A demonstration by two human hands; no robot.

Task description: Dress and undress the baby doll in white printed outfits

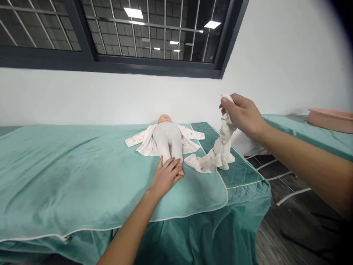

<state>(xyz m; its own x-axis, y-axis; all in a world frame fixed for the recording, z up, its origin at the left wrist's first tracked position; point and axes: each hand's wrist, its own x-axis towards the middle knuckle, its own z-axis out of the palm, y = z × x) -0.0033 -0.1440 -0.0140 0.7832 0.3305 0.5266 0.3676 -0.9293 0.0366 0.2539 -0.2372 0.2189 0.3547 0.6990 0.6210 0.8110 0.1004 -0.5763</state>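
Note:
A baby doll [164, 130] lies on its back on the bed, its head toward the wall. Its body and legs are pale grey, and an open white printed jacket [147, 141] is spread beneath it with both sleeves stretched sideways. My left hand [167, 175] rests across the doll's lower legs and feet, fingers apart; one foot shows past the fingertips. Raised to the right, my right hand [239, 110] pinches the top of a white printed baby garment [224, 141]. The garment hangs bunched, its lower part trailing on the bed beside the doll's feet.
A light green blanket [68, 176] with white piping covers the bed over a darker quilted cover [242, 173]. Behind is a white wall with a barred window [154, 33]. At right, a pink basin [329, 119] stands on another green-covered surface, with pale metal bars below.

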